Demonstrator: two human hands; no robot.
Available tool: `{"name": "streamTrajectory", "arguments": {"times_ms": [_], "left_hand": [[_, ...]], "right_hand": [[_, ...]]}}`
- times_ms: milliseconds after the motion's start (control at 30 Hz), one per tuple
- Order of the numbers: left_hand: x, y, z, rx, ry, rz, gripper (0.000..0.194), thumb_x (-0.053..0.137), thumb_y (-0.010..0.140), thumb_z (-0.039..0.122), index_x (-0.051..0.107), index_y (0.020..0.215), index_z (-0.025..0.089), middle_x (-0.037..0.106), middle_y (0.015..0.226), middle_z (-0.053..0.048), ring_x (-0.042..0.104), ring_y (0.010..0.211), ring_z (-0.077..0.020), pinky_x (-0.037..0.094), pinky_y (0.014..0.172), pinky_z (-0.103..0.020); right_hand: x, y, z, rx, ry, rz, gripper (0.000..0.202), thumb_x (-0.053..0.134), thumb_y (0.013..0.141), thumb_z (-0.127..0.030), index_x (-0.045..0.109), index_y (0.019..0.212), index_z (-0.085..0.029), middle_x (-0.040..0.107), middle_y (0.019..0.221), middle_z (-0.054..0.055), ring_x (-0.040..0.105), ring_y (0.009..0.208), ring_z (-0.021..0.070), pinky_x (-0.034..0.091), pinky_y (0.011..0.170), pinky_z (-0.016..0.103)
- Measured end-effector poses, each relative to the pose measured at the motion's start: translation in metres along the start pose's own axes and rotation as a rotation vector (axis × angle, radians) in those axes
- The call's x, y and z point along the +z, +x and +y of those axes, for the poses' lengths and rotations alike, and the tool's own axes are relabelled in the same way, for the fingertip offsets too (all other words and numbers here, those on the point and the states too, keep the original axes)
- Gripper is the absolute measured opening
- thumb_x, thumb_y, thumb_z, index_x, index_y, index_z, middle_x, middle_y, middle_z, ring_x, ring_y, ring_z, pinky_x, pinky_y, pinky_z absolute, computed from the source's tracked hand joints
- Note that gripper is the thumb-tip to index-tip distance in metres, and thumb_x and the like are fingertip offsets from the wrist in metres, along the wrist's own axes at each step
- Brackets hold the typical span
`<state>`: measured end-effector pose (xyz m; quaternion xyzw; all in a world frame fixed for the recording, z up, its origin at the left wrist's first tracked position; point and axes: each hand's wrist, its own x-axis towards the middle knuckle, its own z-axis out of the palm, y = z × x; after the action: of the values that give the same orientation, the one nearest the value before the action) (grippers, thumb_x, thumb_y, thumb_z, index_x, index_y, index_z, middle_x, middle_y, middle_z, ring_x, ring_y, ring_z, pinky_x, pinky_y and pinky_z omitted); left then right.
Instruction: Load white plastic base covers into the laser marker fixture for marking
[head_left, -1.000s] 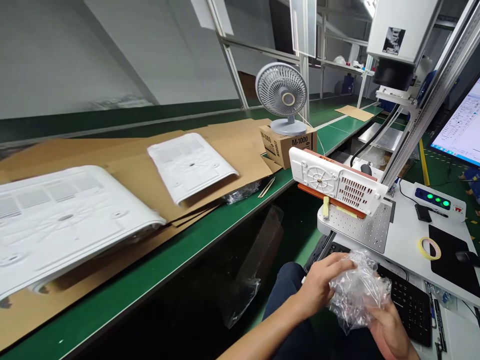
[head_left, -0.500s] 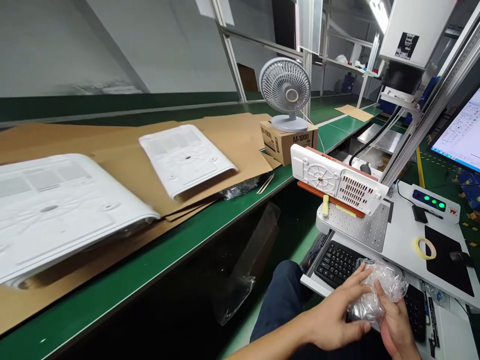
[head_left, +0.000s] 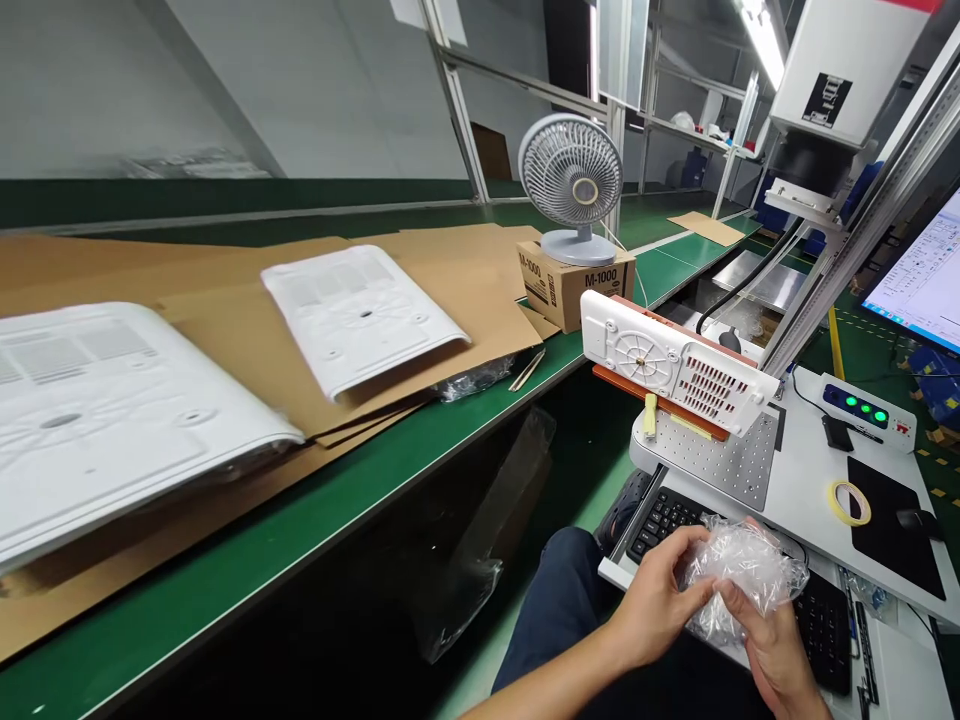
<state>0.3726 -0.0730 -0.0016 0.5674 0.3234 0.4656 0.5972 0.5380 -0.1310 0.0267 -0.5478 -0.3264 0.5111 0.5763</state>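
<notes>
A crumpled clear plastic bag (head_left: 750, 565) is bunched up between both hands, over the keyboard drawer. My left hand (head_left: 660, 600) grips it from the left, thumb on the near side and fingers curled around the far side. On the right, my right hand (head_left: 772, 640) clasps the same bag, its thumb pressed on the near face close to the left thumb. Beneath the hands lies a black keyboard (head_left: 664, 520), partly covered. Just beyond, a white plastic panel (head_left: 675, 365) with a round grille and vent slots leans on an orange holder (head_left: 652, 400).
White molded covers (head_left: 364, 320) lie on cardboard sheets (head_left: 480, 265) along the green bench (head_left: 375, 465) at left. A grey fan (head_left: 574, 185) stands on a carton (head_left: 577, 285). A tape roll (head_left: 850, 503), a mouse (head_left: 916, 521) and a button box (head_left: 866, 405) sit at right.
My left hand has shifted from lying spread over the bag to gripping its left side with curled fingers. The view has turned slightly, and the bag stays in both hands.
</notes>
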Motion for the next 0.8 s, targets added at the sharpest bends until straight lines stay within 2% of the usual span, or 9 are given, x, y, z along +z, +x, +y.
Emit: {"name": "streamTrajectory", "arguments": {"times_ms": [167, 300, 400, 500, 567, 633, 700, 800], "left_hand": [[-0.017, 0.020, 0.001, 0.168, 0.180, 0.012, 0.036, 0.079, 0.096, 0.038, 0.071, 0.127, 0.022, 0.077, 0.115, -0.009, 0.069, 0.098, -0.0233, 0.056, 0.090, -0.037], [-0.052, 0.050, 0.004, 0.241, 0.196, -0.011, 0.039, 0.078, 0.098, 0.040, 0.070, 0.133, 0.025, 0.075, 0.123, -0.010, 0.072, 0.107, -0.0243, 0.061, 0.093, -0.039], [-0.101, 0.088, 0.002, 0.239, 0.218, 0.134, 0.036, 0.074, 0.100, 0.043, 0.071, 0.131, 0.025, 0.073, 0.131, -0.011, 0.073, 0.116, -0.0267, 0.062, 0.100, -0.043], [-0.168, 0.136, -0.001, 0.214, 0.252, 0.404, 0.040, 0.075, 0.095, 0.047, 0.069, 0.126, 0.022, 0.074, 0.125, -0.012, 0.074, 0.114, -0.0295, 0.060, 0.106, -0.050], [-0.216, 0.171, -0.001, 0.217, 0.272, 0.574, 0.048, 0.078, 0.090, 0.048, 0.065, 0.127, 0.020, 0.073, 0.127, -0.015, 0.074, 0.116, -0.0319, 0.060, 0.107, -0.052], [-0.258, 0.202, -0.001, 0.190, 0.324, 0.690, 0.060, 0.080, 0.087, 0.049, 0.060, 0.135, 0.019, 0.068, 0.140, -0.019, 0.070, 0.127, -0.0345, 0.058, 0.111, -0.052], [-0.289, 0.228, -0.002, 0.110, 0.383, 0.736, 0.071, 0.081, 0.087, 0.052, 0.055, 0.144, 0.018, 0.061, 0.152, -0.023, 0.064, 0.139, -0.0381, 0.054, 0.116, -0.054], [-0.315, 0.256, -0.008, 0.025, 0.403, 0.713, 0.089, 0.082, 0.088, 0.058, 0.044, 0.158, 0.018, 0.049, 0.166, -0.026, 0.053, 0.152, -0.0417, 0.045, 0.124, -0.057]], "right_hand": [[0.008, 0.038, -0.009, -0.005, -0.088, 0.034, 0.081, 0.103, 0.073, -0.050, 0.069, 0.142, -0.022, 0.077, 0.133, 0.013, 0.072, 0.126, 0.0377, 0.057, 0.116, 0.056], [-0.006, 0.087, -0.013, -0.166, -0.248, 0.107, 0.067, 0.101, 0.071, -0.050, 0.075, 0.125, -0.019, 0.078, 0.128, 0.014, 0.073, 0.123, 0.0383, 0.058, 0.112, 0.056], [-0.023, 0.123, -0.014, -0.282, -0.400, 0.167, 0.059, 0.097, 0.070, -0.052, 0.077, 0.114, -0.018, 0.080, 0.119, 0.016, 0.075, 0.113, 0.0392, 0.062, 0.101, 0.055], [-0.029, 0.153, -0.017, -0.342, -0.463, 0.180, 0.052, 0.093, 0.071, -0.049, 0.077, 0.110, -0.019, 0.080, 0.115, 0.016, 0.075, 0.106, 0.0378, 0.062, 0.096, 0.053], [-0.026, 0.172, -0.018, -0.384, -0.475, 0.175, 0.053, 0.090, 0.073, -0.049, 0.075, 0.115, -0.019, 0.079, 0.120, 0.016, 0.075, 0.109, 0.0370, 0.060, 0.100, 0.053], [-0.019, 0.194, -0.019, -0.433, -0.470, 0.177, 0.063, 0.088, 0.075, -0.051, 0.071, 0.127, -0.020, 0.076, 0.129, 0.016, 0.073, 0.116, 0.0366, 0.059, 0.104, 0.055], [-0.012, 0.219, -0.018, -0.481, -0.465, 0.180, 0.070, 0.087, 0.075, -0.052, 0.065, 0.134, -0.021, 0.073, 0.136, 0.016, 0.072, 0.121, 0.0356, 0.058, 0.106, 0.055], [-0.006, 0.254, -0.014, -0.550, -0.490, 0.177, 0.054, 0.080, 0.081, -0.050, 0.066, 0.124, -0.021, 0.076, 0.127, 0.014, 0.074, 0.114, 0.0320, 0.061, 0.101, 0.051]]}}
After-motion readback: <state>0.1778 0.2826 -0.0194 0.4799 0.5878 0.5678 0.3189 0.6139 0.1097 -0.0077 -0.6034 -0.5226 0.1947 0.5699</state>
